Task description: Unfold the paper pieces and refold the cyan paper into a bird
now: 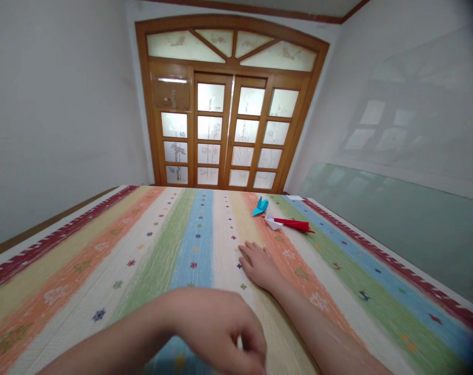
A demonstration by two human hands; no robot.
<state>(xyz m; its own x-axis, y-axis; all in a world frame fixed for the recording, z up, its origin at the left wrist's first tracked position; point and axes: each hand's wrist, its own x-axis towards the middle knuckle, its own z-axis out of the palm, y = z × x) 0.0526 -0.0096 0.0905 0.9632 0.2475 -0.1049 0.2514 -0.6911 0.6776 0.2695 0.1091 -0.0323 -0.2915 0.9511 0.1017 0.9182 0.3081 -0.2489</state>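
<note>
Two hands: R (pixel 259 266) flat on striped cloth (pixel 150 250), L (pixel 220 328) curled.

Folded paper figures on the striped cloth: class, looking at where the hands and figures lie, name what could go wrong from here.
1. The right hand lies flat on the striped cloth, close to the blue paper figure, white paper figure and red paper figure; a forward sweep might crush or scatter them.
2. The figures lie near the cloth's far right edge and might slide off.
3. The left hand is curled around something small and white; it is too hidden to identify and might slip out.
</note>
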